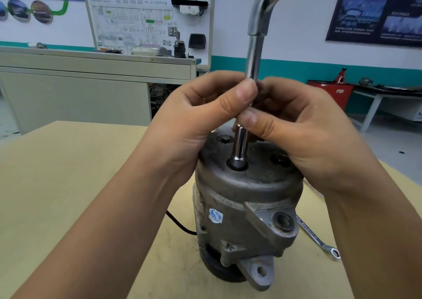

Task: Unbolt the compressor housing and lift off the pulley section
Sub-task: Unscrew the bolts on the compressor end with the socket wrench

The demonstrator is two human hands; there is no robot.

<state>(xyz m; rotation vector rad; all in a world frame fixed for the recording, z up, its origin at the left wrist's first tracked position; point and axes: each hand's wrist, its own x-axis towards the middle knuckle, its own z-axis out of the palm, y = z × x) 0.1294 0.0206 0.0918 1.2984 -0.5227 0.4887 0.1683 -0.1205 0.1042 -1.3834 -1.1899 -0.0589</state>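
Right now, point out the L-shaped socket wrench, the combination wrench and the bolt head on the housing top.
L-shaped socket wrench (254,56): head view, bare upright shaft.
combination wrench (316,237): head view, shank.
bolt head (225,139): head view, hex top.

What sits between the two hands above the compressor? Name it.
The socket wrench, its upright chrome shaft pinched by left hand and right hand; seen in head view.

automotive training workshop, wiring-diagram board (148,22), car posters (376,13), jack stand (341,75)
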